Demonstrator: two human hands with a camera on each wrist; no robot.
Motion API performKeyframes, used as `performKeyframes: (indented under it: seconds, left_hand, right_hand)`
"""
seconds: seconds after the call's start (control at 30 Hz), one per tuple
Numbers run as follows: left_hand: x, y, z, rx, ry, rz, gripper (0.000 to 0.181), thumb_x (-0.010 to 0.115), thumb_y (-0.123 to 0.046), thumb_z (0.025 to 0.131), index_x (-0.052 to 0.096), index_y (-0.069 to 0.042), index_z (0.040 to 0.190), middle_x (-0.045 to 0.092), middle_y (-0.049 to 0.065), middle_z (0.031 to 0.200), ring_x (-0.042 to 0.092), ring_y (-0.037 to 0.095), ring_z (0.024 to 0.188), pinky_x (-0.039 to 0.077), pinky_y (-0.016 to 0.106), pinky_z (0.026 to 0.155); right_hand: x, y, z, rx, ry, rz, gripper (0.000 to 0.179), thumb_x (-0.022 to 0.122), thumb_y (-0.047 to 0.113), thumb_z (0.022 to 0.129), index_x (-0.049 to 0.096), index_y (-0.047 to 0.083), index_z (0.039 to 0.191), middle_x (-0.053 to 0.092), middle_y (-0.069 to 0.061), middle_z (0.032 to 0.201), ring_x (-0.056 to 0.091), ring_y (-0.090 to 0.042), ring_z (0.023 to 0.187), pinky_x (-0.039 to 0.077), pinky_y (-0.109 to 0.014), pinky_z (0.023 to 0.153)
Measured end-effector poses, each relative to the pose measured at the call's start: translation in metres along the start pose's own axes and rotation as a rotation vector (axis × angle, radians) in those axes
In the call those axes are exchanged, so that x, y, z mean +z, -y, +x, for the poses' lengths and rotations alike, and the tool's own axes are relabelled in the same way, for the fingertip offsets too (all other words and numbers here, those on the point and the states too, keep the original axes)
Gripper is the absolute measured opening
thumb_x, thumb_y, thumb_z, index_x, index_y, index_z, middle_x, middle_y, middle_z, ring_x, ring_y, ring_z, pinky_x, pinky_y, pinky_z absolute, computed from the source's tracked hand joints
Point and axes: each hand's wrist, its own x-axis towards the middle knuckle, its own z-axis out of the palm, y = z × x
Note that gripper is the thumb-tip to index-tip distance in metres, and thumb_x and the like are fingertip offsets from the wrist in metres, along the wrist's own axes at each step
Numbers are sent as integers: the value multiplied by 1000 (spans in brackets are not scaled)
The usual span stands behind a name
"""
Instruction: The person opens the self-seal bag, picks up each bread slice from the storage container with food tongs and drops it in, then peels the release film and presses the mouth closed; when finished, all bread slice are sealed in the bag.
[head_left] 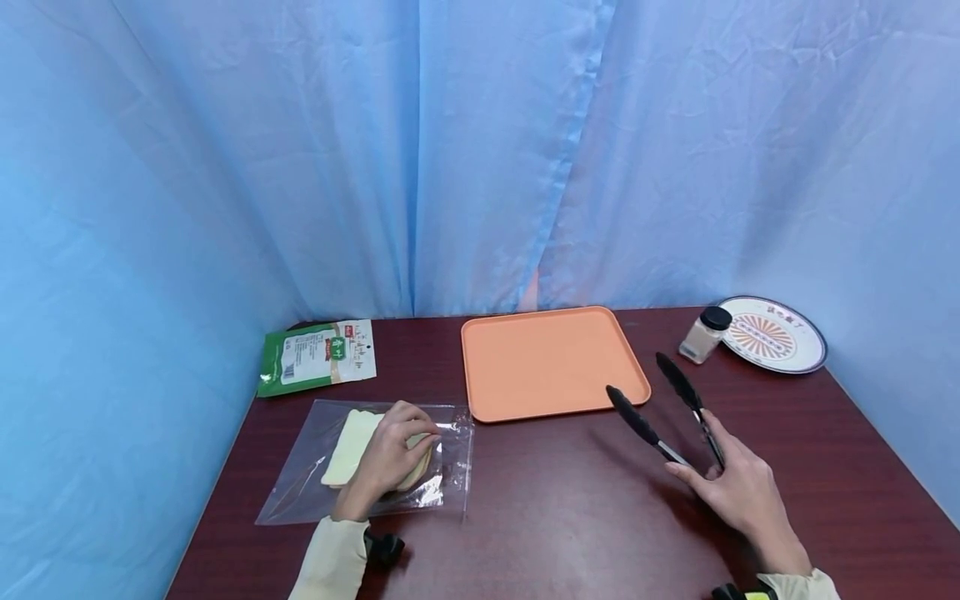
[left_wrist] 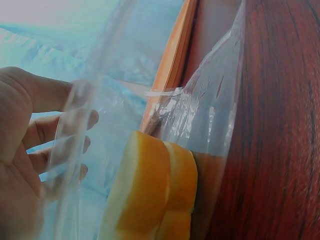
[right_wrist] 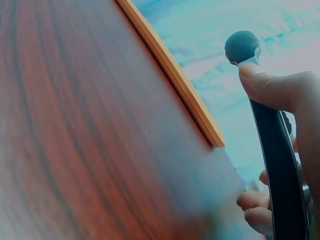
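Slices of bread (head_left: 352, 443) with a brown crust lie in a clear plastic bag (head_left: 297, 483) on the left of the table. My left hand (head_left: 393, 450) is over the bread and pinches the upper film of the bag between thumb and fingers. In the left wrist view the lifted film (left_wrist: 72, 150) stands up beside the crust (left_wrist: 155, 185). On the right, my right hand (head_left: 742, 492) grips a pair of tongs (head_left: 637, 417) with black tips, its two arms spread apart and pointing away from me. The right wrist view shows my thumb along one tong arm (right_wrist: 275, 150).
An orange tray (head_left: 551, 362) lies at the back middle, between the bag and the tongs. A green and white packet (head_left: 315, 357) is at the back left. A black-lidded jar (head_left: 703, 335) stands by a patterned plate (head_left: 768, 333) at the back right. Blue curtains (head_left: 480, 158) enclose the table.
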Motion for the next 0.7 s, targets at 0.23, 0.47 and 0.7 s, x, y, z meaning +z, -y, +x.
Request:
performKeyframes:
  seconds: [0.23,0.47,0.7]
  left_hand:
    - [0,-1,0,-5,5,-5,6,82,-7,80,79,-11,83,69,-1,84,60,16,89,54,35,79]
    - [0,-1,0,-3,4,-5,5,82,-7,80,80,-11,83,69,-1,84,60,15,88,54,34,77]
    - [0,-1,0,-7,6,-7,5,82,-7,80,80,-10,83,68,-2,83,59,15,88,53,34,77]
  right_hand:
    - [-2,-12,-1,126,-12,-22,97,85,51,72,45,2,146,62,-1,58,60,-21,60,50,-58,65]
    - [-3,-22,-1,266,-46,-66,98,82,58,71,48,0,143,66,-7,58,61,-33,56,46,-51,55]
    - [-8,-29,1,500,26,-130,107,73,74,71,44,6,148,54,-12,54,45,-29,46,31,-37,46]
